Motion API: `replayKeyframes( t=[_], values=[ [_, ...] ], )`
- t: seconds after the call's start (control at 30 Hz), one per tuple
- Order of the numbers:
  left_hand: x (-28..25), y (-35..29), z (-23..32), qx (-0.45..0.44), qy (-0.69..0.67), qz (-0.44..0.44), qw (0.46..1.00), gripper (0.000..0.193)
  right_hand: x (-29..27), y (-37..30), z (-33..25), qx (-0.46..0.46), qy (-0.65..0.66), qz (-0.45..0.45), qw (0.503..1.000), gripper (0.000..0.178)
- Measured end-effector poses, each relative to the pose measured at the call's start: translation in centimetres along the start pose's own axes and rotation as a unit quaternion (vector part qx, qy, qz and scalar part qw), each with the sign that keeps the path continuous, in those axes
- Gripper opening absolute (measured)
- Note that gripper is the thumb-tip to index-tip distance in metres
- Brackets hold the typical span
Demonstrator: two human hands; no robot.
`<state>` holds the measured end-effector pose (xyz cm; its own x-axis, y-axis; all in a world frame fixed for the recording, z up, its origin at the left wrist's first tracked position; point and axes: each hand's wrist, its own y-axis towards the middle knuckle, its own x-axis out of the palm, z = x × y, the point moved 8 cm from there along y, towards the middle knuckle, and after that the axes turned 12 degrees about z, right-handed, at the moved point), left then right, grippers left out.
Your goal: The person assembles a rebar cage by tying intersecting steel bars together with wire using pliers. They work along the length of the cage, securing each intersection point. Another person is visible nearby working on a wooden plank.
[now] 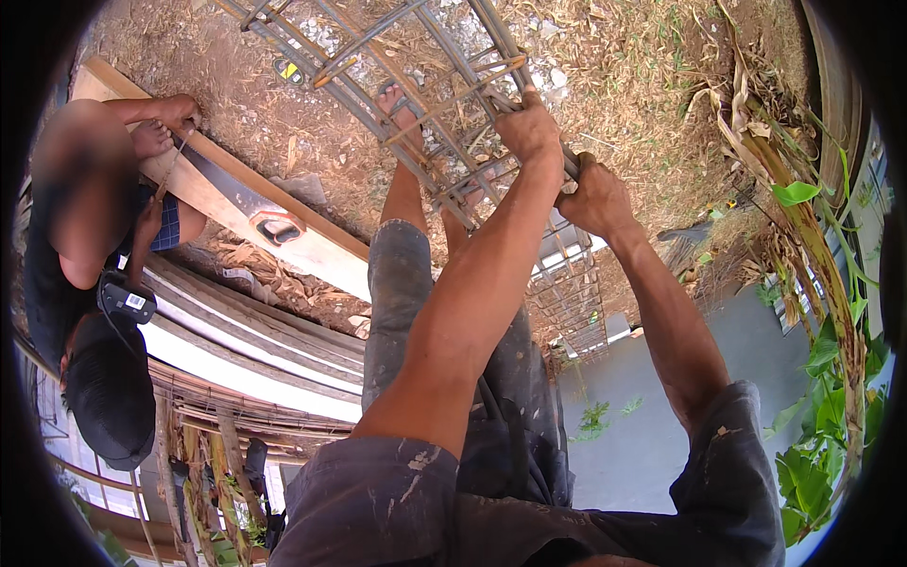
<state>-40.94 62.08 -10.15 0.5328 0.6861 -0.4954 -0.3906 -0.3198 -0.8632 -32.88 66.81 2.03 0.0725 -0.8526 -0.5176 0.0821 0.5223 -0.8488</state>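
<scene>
A rebar cage of long steel bars tied with square stirrups runs from the top of the view down between my legs. My left hand is wrapped round its right-hand bar. Just below and to the right, my right hand closes round the same edge of the cage, and a short stretch of bar shows between the two hands. Both fists hide the metal inside them. A rusty stirrup crosses the bars just beyond my left hand. My foot in a sandal shows through the cage.
At left a crouching person holds a thin rod above a wooden plank. A handsaw with an orange-edged handle lies on the plank. Stacked boards lie nearer. Banana plants stand right. Dry leaves and stones cover the ground.
</scene>
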Motion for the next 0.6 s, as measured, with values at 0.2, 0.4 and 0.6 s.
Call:
replayKeyframes(
  t=[0.2,0.4,0.6],
  values=[
    [-2.3,-0.4,1.0,0.104,0.173,0.000,0.980,0.042,4.2,-0.3,0.4,0.022,0.076,-0.036,0.996,0.046],
    [-3.9,-1.2,2.9,0.152,0.341,0.035,0.927,0.035,8.7,-0.8,-0.7,0.025,0.238,-0.138,0.961,0.036],
    [-6.9,-2.6,8.3,0.310,0.421,-0.037,0.852,0.059,12.2,-7.0,-9.6,0.195,0.735,-0.380,0.527,0.014]
  ],
)
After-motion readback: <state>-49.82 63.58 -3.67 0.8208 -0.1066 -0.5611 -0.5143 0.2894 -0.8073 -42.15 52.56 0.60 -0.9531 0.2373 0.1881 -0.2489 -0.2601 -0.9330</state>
